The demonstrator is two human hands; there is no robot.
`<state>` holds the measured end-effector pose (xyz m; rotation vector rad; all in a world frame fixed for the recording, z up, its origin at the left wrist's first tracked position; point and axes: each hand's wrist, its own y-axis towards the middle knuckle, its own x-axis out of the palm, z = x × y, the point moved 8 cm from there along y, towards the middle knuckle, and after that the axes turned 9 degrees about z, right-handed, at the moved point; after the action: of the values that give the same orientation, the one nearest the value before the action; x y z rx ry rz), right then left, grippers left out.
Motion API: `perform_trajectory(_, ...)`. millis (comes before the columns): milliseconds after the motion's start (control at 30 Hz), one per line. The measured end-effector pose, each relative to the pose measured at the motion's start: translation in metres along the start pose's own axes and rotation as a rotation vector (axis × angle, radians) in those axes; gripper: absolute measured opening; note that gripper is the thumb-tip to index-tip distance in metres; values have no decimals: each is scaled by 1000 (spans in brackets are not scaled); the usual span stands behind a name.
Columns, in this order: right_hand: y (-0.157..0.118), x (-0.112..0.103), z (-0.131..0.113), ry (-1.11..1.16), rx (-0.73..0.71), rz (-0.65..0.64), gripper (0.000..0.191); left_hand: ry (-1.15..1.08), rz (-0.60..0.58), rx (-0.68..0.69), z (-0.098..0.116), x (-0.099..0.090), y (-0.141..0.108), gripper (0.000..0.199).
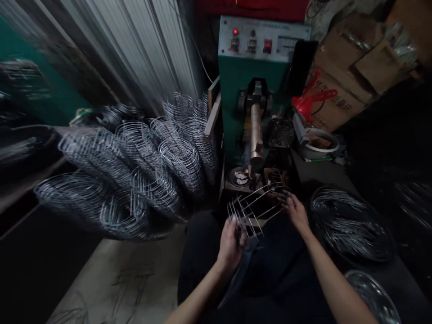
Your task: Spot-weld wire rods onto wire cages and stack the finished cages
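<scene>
A wire frame point(249, 208) of thin metal rods lies between my two hands, in front of the green machine point(232, 76). My left hand point(232, 240) is closed around its near left end, where several curved wires stand side by side. On the far right, my right hand point(294, 209) has its fingers closed at the frame's other end; the dark fingertips are hard to make out. Just beyond the wire frame, the machine's metal arm point(256, 139) reaches down to its tip. Beside that tip sits a small round dish point(232, 179) with white bits in it.
Stacks of bent wire pieces point(180, 157) fill the left side. To the right lies a heap of wire rings point(351, 220), with a shiny metal bowl point(371, 294) nearer me. Cardboard boxes point(340, 90), red-handled pliers point(310, 99) and a grey bowl point(319, 145) are at the back right.
</scene>
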<state>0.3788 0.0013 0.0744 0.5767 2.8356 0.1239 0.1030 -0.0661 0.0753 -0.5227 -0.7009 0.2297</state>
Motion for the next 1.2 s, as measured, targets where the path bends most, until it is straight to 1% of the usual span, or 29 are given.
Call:
perform_trajectory(67,-17,-4,-14,-102,1,-45,54,88,-38,-142,-18,-36,-31,44)
perform_trajectory(100,-23,-4,-24,-164,-13,-90,51,181,-71,-219,-20,-54,-43,47)
perform_trajectory(133,-28,-1,-33,-223,-28,-152,47,314,-95,-269,-17,-72,-51,49)
perform_trajectory(167,-33,5,-41,-275,-40,-235,44,465,-95,-240,-4,-88,-51,48)
perform_trajectory(200,-39,14,-46,-322,-47,-332,41,591,-69,-132,18,-98,-45,45)
perform_trajectory(233,-45,25,-49,-364,-53,-431,38,735,-57,23,42,-99,-36,45)
perform_trajectory(267,-51,37,-50,-406,-61,-515,36,888,-61,189,64,-93,-25,50)
perform_trajectory(300,-56,49,-50,-452,-74,-572,35,937,-75,253,76,-83,-12,51)
perform_trajectory(333,-60,59,-49,-504,-90,-602,33,986,-106,314,81,-69,2,50)
perform_trajectory(367,-62,68,-47,-559,-106,-613,32,1178,-223,447,80,-47,13,49)
perform_trajectory(400,-63,75,-45,-617,-119,-609,32,1346,-312,565,72,-27,22,47)
perform_trajectory(467,-64,83,-40,-753,-132,-590,30,1462,-376,657,53,-1,42,38)
perform_trajectory(533,-63,82,-37,-898,-140,-570,30,1500,-384,708,35,14,54,30)
perform_trajectory(600,-62,78,-37,-1021,-167,-548,32,1536,-398,767,24,23,59,26)
perform_trajectory(633,-61,77,-38,-1064,-189,-543,33,1553,-410,795,22,26,59,24)
perform_trajectory(700,-58,77,-43,-1122,-233,-545,35,1584,-425,848,25,33,58,22)
perform_trajectory(800,-46,81,-56,-1167,-285,-539,37,1636,-421,919,41,48,56,22)
perform_trajectory(933,-24,92,-83,-1177,-383,-536,38,1735,-412,988,70,72,54,23)
perform_trajectory(1067,-3,103,-107,-1223,-433,-537,36,1852,-405,1017,95,95,55,19)
perform_trajectory(1200,12,112,-125,-1249,-459,-502,35,1936,-391,1020,112,111,59,19)
